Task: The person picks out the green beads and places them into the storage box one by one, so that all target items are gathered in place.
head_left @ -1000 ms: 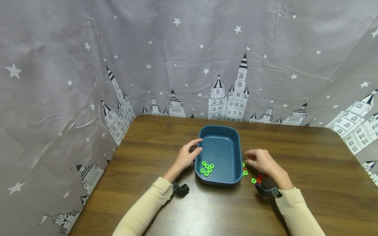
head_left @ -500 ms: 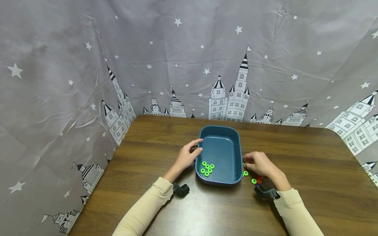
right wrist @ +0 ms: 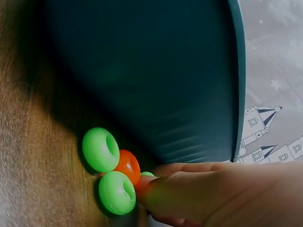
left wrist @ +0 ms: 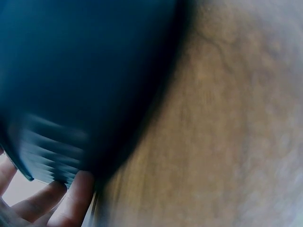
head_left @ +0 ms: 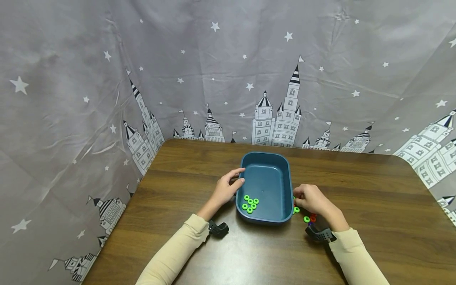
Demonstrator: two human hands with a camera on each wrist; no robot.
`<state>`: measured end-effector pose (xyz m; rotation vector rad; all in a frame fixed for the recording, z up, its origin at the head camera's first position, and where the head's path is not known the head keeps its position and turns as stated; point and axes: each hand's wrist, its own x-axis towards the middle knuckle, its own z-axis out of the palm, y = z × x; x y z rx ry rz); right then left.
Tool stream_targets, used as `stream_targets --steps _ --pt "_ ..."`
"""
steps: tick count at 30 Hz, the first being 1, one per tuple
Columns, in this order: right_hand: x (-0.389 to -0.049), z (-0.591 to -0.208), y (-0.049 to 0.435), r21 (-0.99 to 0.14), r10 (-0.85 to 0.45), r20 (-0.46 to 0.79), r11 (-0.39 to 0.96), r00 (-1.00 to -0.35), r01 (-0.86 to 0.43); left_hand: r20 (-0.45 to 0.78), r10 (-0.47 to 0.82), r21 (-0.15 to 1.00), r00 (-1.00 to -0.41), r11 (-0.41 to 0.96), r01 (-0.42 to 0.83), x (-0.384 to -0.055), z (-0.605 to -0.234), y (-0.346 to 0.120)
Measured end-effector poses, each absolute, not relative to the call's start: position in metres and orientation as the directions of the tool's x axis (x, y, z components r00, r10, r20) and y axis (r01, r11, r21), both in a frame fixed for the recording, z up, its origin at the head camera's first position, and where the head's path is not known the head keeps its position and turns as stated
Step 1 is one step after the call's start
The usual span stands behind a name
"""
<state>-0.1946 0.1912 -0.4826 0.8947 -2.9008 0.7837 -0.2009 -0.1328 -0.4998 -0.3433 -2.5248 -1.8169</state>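
Green rings [right wrist: 97, 151] and orange ring [right wrist: 129, 165] — loose on the table [head_left: 199, 158], just beside the right wall of a blue bin [head_left: 265, 180].
Right hand [head_left: 311, 198] at the rings, thumb and fingers drawn together; cannot tell whether they pinch one. Left hand [head_left: 225, 189] grips the bin's left wall at the rim. Further green rings inside, near left corner. Handling, as judged: light, stiff, smooth, apt to slip or roll, hardly fragile — best taken singly, by opposite outer edges.
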Motion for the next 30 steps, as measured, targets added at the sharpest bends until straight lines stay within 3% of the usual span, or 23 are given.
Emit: stream_targets --steps 9,20,30 --pt "-0.194 -0.484 0.192 -0.469 -0.527 0.108 0.721 -0.843 -0.511 0.121 0.171 0.940 -0.978 0.298 0.169 -0.200 -0.501 -0.133" --pt "-0.193 -0.482 0.192 -0.457 -0.525 0.162 0.710 -0.835 -0.535 0.179 0.162 0.925 -0.970 0.309 0.222 -0.200 -0.501 -0.132" --pt "-0.193 -0.467 0.195 -0.482 -0.472 0.120 0.741 -0.873 -0.467 0.184 0.146 0.930 -0.972 0.296 0.220 -0.201 -0.501 -0.130"
